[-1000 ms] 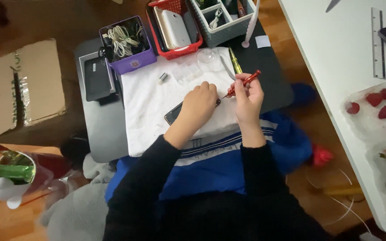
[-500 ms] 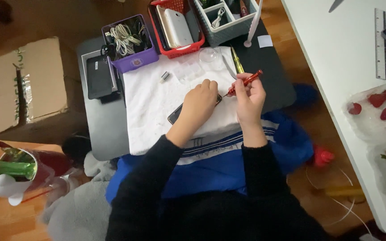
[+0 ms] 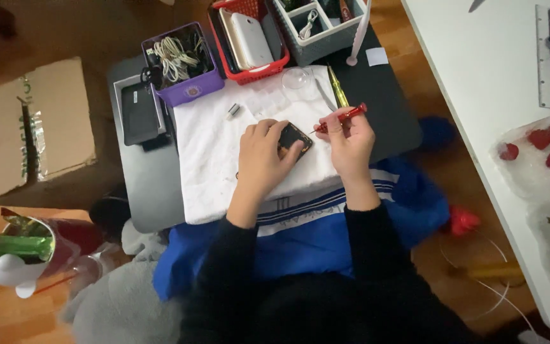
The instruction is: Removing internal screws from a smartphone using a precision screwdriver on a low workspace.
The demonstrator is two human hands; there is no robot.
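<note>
floor: brown wood boards (image 3: 65, 38), dim at the top left, showing along the left side and bottom
lap desk: dark grey tray (image 3: 135, 185) across the middle, a white cloth (image 3: 205, 159) spread over it
white table: pale tabletop (image 3: 479, 76) at the right edge, running from the top toward the bottom right
box: flattened cardboard box (image 3: 39, 134) on the floor at the left, just beside the lap desk
planter: white animal-shaped pot (image 3: 1, 267) with green leaves at the lower left
light: soft and dull, brightest on the white table, darkest in the upper left corner
</note>
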